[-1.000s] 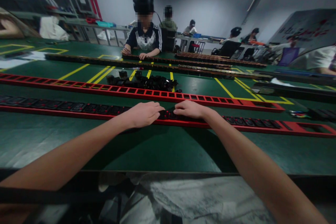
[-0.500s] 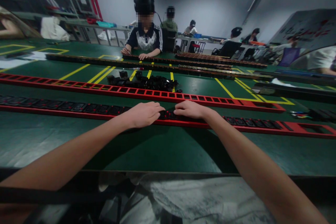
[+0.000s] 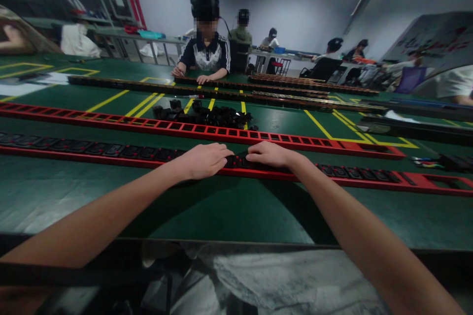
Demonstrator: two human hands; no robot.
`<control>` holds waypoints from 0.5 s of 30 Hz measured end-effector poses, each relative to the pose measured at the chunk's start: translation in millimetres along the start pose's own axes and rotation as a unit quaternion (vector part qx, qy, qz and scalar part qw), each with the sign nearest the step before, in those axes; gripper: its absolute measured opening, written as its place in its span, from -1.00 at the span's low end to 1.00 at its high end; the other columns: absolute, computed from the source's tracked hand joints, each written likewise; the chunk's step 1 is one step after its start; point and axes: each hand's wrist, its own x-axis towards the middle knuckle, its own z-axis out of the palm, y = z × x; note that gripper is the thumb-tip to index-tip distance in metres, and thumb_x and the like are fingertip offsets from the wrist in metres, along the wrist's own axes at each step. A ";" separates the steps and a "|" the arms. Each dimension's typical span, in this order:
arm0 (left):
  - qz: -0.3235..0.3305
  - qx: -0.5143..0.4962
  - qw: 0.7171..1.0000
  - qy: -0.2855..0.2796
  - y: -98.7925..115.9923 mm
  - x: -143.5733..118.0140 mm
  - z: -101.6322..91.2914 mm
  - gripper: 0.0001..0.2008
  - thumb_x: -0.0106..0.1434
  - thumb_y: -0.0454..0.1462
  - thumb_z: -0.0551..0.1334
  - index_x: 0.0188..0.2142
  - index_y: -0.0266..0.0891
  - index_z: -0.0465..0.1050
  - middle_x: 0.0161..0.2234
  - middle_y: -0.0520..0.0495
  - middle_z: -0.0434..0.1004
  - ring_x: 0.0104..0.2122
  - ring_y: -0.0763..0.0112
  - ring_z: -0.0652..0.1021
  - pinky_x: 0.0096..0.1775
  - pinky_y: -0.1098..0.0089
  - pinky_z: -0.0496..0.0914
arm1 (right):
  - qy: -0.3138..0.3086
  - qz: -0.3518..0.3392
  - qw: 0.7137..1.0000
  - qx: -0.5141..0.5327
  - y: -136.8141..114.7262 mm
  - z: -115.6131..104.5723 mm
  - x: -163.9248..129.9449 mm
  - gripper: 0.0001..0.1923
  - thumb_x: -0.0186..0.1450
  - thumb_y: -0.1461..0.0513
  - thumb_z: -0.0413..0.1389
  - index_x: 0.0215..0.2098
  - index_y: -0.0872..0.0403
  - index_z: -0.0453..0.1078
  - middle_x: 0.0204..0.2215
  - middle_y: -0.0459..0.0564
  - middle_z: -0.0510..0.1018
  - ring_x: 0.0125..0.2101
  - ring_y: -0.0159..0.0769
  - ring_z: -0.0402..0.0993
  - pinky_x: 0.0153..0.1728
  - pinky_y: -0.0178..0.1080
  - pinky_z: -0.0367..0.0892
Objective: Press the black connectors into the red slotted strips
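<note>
A long red frame lies across the table close to me, its openings filled with black square pieces. Over its middle rests my left hand, the index finger stretched to the right and the thumb a little apart below it. Just to the right, my right hand has its fingers curled down onto the same frame. What lies under those curled fingers is hidden. Between the hands a small stretch of black pieces with a red spot shows. A second red frame with bare openings lies parallel behind.
A pile of loose black parts sits beyond the second frame. Long dark strips stretch across farther back. Across the table, a person works with a thin tool. Coloured wire ends lie at the right.
The whole view has shifted very slightly. Both hands keep the same place and pose on the near red frame.
</note>
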 end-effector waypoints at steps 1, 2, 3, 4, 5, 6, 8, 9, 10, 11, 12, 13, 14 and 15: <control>0.000 0.001 1.000 -0.002 0.1 0.0 -0.1 -0.54 0.42 -0.18 -0.15 0.18 -0.22 0.30 0.03 -0.14 0.45 0.00 0.27 0.45 -0.04 0.31 0.34 | 0.000 0.000 1.000 0.000 0.0 0.0 0.2 -0.59 0.34 -0.03 -0.05 -0.48 0.08 0.28 -0.51 -0.09 0.36 -0.47 -0.34 0.27 -0.38 -0.26 0.10; 0.000 0.001 1.000 -0.002 0.2 0.0 -0.3 -0.54 0.42 -0.18 -0.15 0.18 -0.22 0.30 0.04 -0.14 0.44 0.00 0.26 0.45 -0.04 0.31 0.34 | 0.001 0.000 1.000 0.000 0.0 0.1 0.3 -0.59 0.35 -0.03 -0.05 -0.48 0.08 0.28 -0.51 -0.09 0.36 -0.47 -0.34 0.27 -0.38 -0.26 0.10; 0.000 0.001 1.000 -0.003 0.4 0.0 -0.5 -0.53 0.42 -0.18 -0.15 0.18 -0.22 0.30 0.04 -0.14 0.44 0.00 0.26 0.45 -0.04 0.31 0.34 | 0.001 -0.001 1.000 -0.001 0.1 0.1 0.5 -0.59 0.35 -0.04 -0.05 -0.48 0.08 0.28 -0.51 -0.09 0.36 -0.47 -0.34 0.27 -0.37 -0.26 0.10; -0.001 0.000 1.000 -0.003 0.5 0.0 -0.8 -0.53 0.42 -0.18 -0.15 0.18 -0.23 0.30 0.03 -0.15 0.44 0.00 0.26 0.45 -0.03 0.31 0.34 | 0.001 -0.002 1.000 -0.001 0.1 0.0 0.6 -0.59 0.35 -0.04 -0.05 -0.48 0.08 0.28 -0.51 -0.09 0.36 -0.47 -0.34 0.27 -0.37 -0.26 0.10; -0.001 -0.002 1.000 -0.004 0.7 -0.1 -1.0 -0.53 0.42 -0.18 -0.15 0.18 -0.23 0.30 0.03 -0.15 0.44 0.00 0.25 0.45 -0.03 0.30 0.34 | 0.002 -0.002 1.000 0.000 0.1 -0.1 0.6 -0.59 0.35 -0.04 -0.05 -0.48 0.08 0.28 -0.51 -0.10 0.36 -0.47 -0.34 0.27 -0.38 -0.26 0.10; 0.000 -0.004 1.000 -0.005 0.7 -0.2 -1.2 -0.53 0.42 -0.18 -0.15 0.18 -0.23 0.30 0.02 -0.15 0.45 0.00 0.25 0.45 -0.03 0.30 0.34 | 0.001 -0.002 1.000 0.000 0.0 -0.2 0.6 -0.59 0.35 -0.04 -0.05 -0.48 0.08 0.28 -0.51 -0.10 0.35 -0.47 -0.35 0.27 -0.38 -0.26 0.09; 0.000 -0.009 1.000 -0.006 0.6 -0.5 -1.2 -0.53 0.42 -0.17 -0.15 0.18 -0.22 0.30 0.02 -0.15 0.44 -0.01 0.25 0.45 -0.03 0.30 0.34 | 0.001 -0.001 1.000 0.000 -0.2 -0.4 0.4 -0.59 0.35 -0.03 -0.05 -0.49 0.07 0.26 -0.51 -0.10 0.35 -0.48 -0.35 0.26 -0.39 -0.26 0.09; 0.000 -0.012 1.000 -0.006 0.3 -0.7 -1.1 -0.53 0.42 -0.17 -0.15 0.19 -0.22 0.30 0.02 -0.15 0.44 -0.01 0.25 0.45 -0.03 0.31 0.34 | 0.001 -0.001 1.000 0.000 -0.4 -0.6 0.3 -0.59 0.35 -0.03 -0.05 -0.49 0.07 0.26 -0.52 -0.10 0.34 -0.48 -0.35 0.26 -0.39 -0.26 0.08; -0.001 -0.016 1.000 -0.006 -0.1 -0.9 -0.9 -0.53 0.42 -0.16 -0.15 0.19 -0.21 0.30 0.02 -0.14 0.45 0.00 0.25 0.45 -0.04 0.31 0.34 | 0.001 -0.003 1.000 -0.001 -0.5 -0.7 0.1 -0.59 0.35 -0.03 -0.06 -0.49 0.07 0.25 -0.52 -0.10 0.34 -0.48 -0.35 0.25 -0.39 -0.26 0.08; -0.003 -0.024 1.000 -0.005 -0.8 -1.0 -0.5 -0.53 0.42 -0.16 -0.14 0.19 -0.20 0.30 0.02 -0.14 0.45 0.00 0.25 0.45 -0.04 0.32 0.35 | 0.000 -0.005 1.000 -0.002 -0.7 -0.8 -0.1 -0.59 0.35 -0.02 -0.06 -0.50 0.07 0.25 -0.52 -0.10 0.33 -0.48 -0.35 0.25 -0.38 -0.26 0.08; -0.009 -0.035 0.999 -0.002 -1.7 -0.9 -0.2 -0.53 0.41 -0.15 -0.14 0.18 -0.18 0.31 0.03 -0.13 0.46 0.00 0.25 0.45 -0.03 0.31 0.34 | 0.000 -0.006 1.000 -0.002 -0.9 -0.9 -0.2 -0.60 0.35 -0.02 -0.06 -0.50 0.07 0.25 -0.52 -0.10 0.33 -0.48 -0.35 0.25 -0.38 -0.26 0.08; -0.018 -0.052 0.998 0.005 -2.8 -0.7 0.1 -0.54 0.41 -0.15 -0.13 0.16 -0.17 0.33 0.03 -0.12 0.47 0.01 0.26 0.45 -0.01 0.30 0.34 | 0.000 -0.007 1.000 -0.002 -1.0 -0.9 -0.4 -0.60 0.35 -0.02 -0.06 -0.50 0.07 0.25 -0.52 -0.10 0.33 -0.48 -0.35 0.25 -0.38 -0.26 0.08; -0.033 -0.074 0.997 0.014 -4.1 -0.3 0.3 -0.55 0.41 -0.15 -0.12 0.14 -0.17 0.36 0.03 -0.11 0.48 0.01 0.25 0.46 0.01 0.29 0.33 | -0.001 -0.007 1.000 -0.001 -1.2 -1.0 -0.5 -0.60 0.35 -0.02 -0.06 -0.50 0.07 0.25 -0.52 -0.10 0.34 -0.48 -0.35 0.25 -0.38 -0.25 0.08; -0.051 -0.101 0.993 0.024 -5.6 0.4 0.3 -0.55 0.41 -0.15 -0.12 0.12 -0.18 0.38 0.03 -0.11 0.50 0.00 0.26 0.48 0.02 0.27 0.33 | -0.001 -0.007 1.000 -0.001 -1.3 -1.0 -0.4 -0.60 0.35 -0.01 -0.06 -0.50 0.07 0.25 -0.52 -0.10 0.33 -0.48 -0.35 0.25 -0.38 -0.25 0.08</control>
